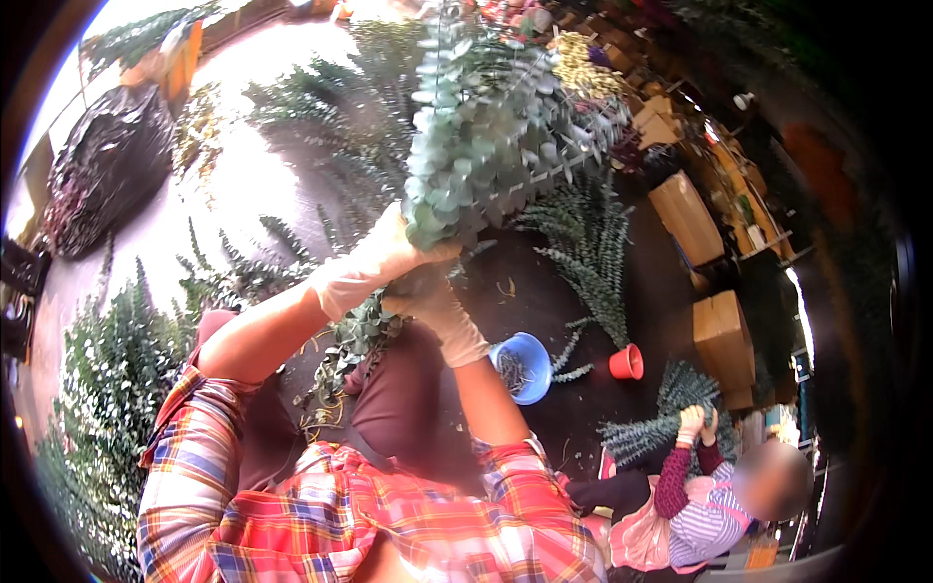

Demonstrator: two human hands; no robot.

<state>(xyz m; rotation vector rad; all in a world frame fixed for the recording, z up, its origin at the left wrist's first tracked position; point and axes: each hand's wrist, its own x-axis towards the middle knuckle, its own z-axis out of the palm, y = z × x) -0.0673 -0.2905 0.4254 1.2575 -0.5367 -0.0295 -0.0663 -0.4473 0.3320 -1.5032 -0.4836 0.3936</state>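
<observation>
A large bunch of eucalyptus branches (486, 136), with round grey-green leaves, rises in front of me and fans away from my body. Closed around its lower stems is my left hand (389, 251), in a pale glove. Just below it, my right hand (428, 303), gloved too and slightly blurred, grips the stem end of the bunch; its fingertips are partly hidden. Leafy lower sprigs (364, 330) hang beside the right hand, above my knees.
Cut branches (117, 360) pile up at left, and more foliage (588, 253) lies at right. A blue bucket (525, 367) and red pot (627, 362) stand nearby. Cardboard boxes (724, 340) line the right side. A co-worker (680, 505) handles branches at lower right. A black bag (107, 165) sits far left.
</observation>
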